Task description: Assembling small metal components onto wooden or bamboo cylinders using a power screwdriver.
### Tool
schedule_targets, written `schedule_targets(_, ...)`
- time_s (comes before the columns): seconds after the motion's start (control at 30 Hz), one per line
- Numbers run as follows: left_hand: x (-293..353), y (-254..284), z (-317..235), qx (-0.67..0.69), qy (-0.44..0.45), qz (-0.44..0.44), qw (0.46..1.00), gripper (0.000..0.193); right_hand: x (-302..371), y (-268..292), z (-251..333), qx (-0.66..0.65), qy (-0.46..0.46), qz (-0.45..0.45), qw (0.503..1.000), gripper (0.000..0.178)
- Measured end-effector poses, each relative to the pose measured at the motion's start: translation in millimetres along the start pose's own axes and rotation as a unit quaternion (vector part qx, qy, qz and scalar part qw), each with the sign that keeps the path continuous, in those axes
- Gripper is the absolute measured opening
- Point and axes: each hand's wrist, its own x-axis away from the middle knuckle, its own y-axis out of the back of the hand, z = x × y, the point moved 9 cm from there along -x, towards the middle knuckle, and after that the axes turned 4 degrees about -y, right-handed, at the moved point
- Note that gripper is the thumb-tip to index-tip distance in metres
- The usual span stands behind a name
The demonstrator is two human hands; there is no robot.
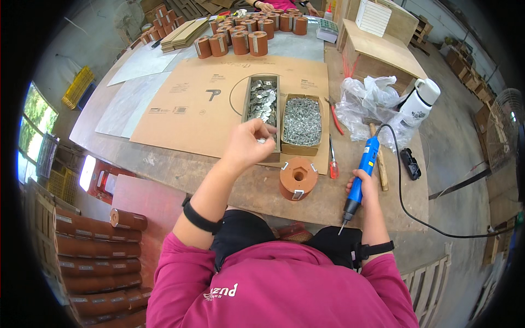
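My left hand [251,143] is closed in a pinch at the near end of a long box [277,117] of small flat silver metal pieces [263,101]. A pale bit of one such piece shows between its fingertips. Wrapped round a blue electric screwdriver [362,177], my right hand [365,186] keeps the thin bit pointing down near the table's front edge. Between the hands stands a reddish-brown cylinder [298,179] with a central hole and metal clips on its rim. Beside the long box, a cardboard box [301,148] holds many screws [302,120].
Several brown cylinders [258,44] stand at the back, where another person's hand [266,6] shows. To the right lie red-handled pliers [337,120], a screwdriver [333,168], a hammer [381,169], plastic bags [366,104], a white bottle [420,101] and a black device [410,164]. The tool's cord [402,191] trails right.
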Motion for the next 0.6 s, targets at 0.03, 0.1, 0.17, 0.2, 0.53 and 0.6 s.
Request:
schedule_targets(0.03, 8, -4, -4, 0.033, 0.025, 0.025, 0.999, 0.009, 2, -1, 1, 0.001, -0.001, 0.002, 1.000, 0.027)
schedule_targets(0.1, 22, -11, -20, 0.059, 0.049, 0.048, 0.996, 0.011, 5, -2, 3, 0.004, 0.004, 0.002, 1.000, 0.027)
schedule_targets(0.17, 36, -31, -26, 0.119, 0.062, 0.124, 0.983, 0.009, 0, 1, -1, 0.004, 0.001, 0.001, 1.000, 0.027)
schedule_targets(0.2, 42, -38, -27, 0.103, 0.062, 0.150, 0.981, 0.014, -2, 3, -2, 0.003, -0.001, -0.001, 1.000, 0.027)
schedule_targets(0.53, 67, -53, -44, 0.034, 0.012, 0.077, 0.996, 0.009, 6, -4, 4, -0.016, 0.006, 0.001, 1.000, 0.026)
schedule_targets(0.6, 70, -54, -54, -0.059, -0.095, 0.042, 0.993, 0.008, 6, -3, 3, 0.002, 0.003, -0.001, 1.000, 0.026)
